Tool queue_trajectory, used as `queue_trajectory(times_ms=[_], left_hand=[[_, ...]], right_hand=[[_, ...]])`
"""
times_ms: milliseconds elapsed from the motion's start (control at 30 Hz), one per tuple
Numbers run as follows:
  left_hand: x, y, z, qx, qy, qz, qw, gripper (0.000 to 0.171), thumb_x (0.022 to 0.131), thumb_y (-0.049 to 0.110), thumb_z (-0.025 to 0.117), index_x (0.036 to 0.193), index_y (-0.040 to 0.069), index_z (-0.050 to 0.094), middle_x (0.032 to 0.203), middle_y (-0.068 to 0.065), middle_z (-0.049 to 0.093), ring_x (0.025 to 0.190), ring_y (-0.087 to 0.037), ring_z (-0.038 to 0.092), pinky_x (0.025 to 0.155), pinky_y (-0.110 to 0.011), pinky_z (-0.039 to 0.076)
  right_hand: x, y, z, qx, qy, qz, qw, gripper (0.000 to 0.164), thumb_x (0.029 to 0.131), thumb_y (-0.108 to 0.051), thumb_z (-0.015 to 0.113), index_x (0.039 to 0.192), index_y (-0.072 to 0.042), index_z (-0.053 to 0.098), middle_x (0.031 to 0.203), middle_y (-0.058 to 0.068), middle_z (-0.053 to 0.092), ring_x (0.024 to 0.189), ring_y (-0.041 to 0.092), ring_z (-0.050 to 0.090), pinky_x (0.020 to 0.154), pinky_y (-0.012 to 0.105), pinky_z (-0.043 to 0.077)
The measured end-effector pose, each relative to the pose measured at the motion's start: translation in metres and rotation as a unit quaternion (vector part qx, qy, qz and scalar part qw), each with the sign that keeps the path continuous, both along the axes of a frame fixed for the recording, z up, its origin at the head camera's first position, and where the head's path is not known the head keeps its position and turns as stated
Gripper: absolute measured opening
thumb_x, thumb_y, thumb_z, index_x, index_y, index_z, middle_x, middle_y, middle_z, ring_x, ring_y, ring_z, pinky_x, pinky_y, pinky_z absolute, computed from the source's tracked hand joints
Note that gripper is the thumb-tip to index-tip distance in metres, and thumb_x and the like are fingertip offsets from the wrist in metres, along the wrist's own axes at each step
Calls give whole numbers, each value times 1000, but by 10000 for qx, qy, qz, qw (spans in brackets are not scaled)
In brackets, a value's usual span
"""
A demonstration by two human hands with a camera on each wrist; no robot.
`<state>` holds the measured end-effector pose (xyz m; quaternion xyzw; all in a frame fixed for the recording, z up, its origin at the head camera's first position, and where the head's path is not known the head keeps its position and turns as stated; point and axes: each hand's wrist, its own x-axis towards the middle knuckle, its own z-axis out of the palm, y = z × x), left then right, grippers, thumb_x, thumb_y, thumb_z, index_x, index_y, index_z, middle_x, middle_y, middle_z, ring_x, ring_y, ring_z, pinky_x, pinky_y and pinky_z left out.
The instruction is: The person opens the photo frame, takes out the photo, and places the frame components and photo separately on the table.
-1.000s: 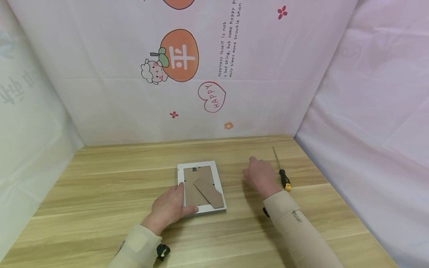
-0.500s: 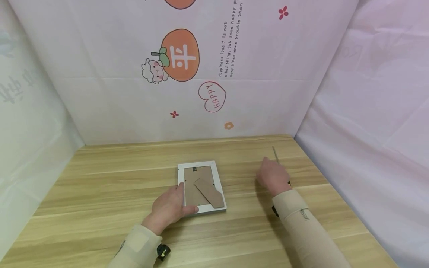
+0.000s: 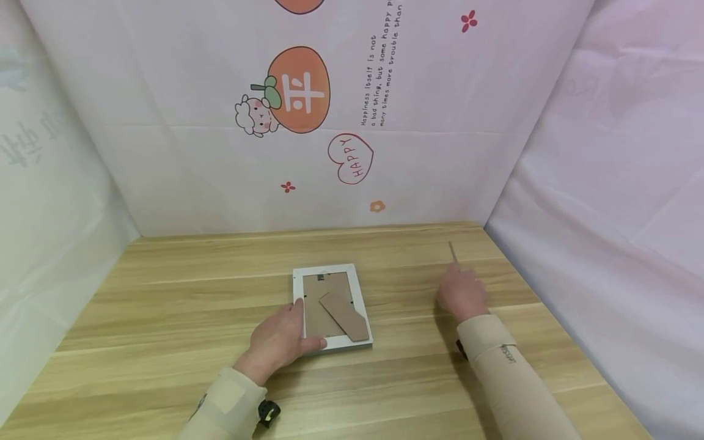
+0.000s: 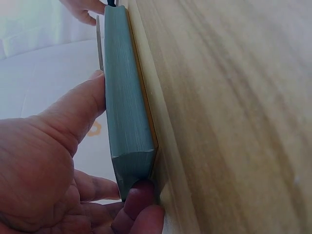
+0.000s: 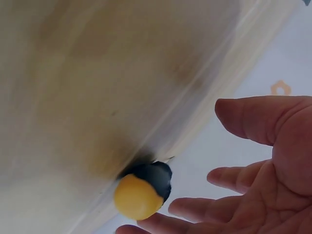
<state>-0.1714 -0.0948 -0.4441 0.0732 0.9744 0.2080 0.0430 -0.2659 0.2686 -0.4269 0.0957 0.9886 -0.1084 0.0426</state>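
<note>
A white picture frame lies face down on the table, showing its brown backing board and a slanted stand leg. My left hand holds its near left corner. In the left wrist view, the thumb lies along the frame's blue-grey side and the other fingers bend at the corner. My right hand hovers over a screwdriver, hiding its handle in the head view. In the right wrist view, spread fingers reach beside the yellow-and-black handle, the lower fingertips right at it.
The wooden table has a printed white cloth rising at its back. White sheets stand along the left and right sides. A black strap piece hangs at the left wrist.
My right hand has moved right and slightly down, from beside the screwdriver to over its handle. My left hand and the picture frame have stayed put.
</note>
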Motion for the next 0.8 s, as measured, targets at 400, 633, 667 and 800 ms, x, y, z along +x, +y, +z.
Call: queue_trajectory(times_ms=[400, 633, 667, 800], left_hand=[[0, 1, 0, 7, -45, 33, 10000, 104, 74, 62, 73, 146, -4, 37, 138, -25, 53, 119, -38, 54, 85, -52, 51], [0, 1, 0, -26, -54, 34, 10000, 104, 74, 62, 73, 146, -4, 37, 138, -24, 53, 119, -37, 54, 84, -52, 52], [0, 1, 0, -29, -50, 31, 10000, 104, 74, 62, 73, 146, -4, 37, 138, -24, 53, 119, -37, 54, 84, -52, 52], [0, 1, 0, -33, -29, 30, 10000, 105, 73, 62, 73, 146, -4, 38, 137, -24, 53, 118, -37, 55, 83, -51, 52]], right_hand=[[-2, 13, -6, -65, -521, 18, 9986, 47, 93, -13, 46, 131, 13, 43, 97, 32, 60, 68, 34, 57, 53, 47, 50], [-2, 14, -4, 150, -576, 177, 9981, 48, 94, -11, 43, 134, 16, 38, 104, 38, 59, 72, 36, 58, 59, 52, 51], [-2, 15, -4, 191, -575, 190, 9980, 49, 95, -11, 43, 135, 16, 37, 105, 38, 59, 73, 36, 59, 60, 52, 52], [-4, 17, -6, 249, -555, 179, 9980, 44, 96, -10, 39, 132, 15, 41, 105, 38, 60, 74, 39, 60, 60, 53, 52]])
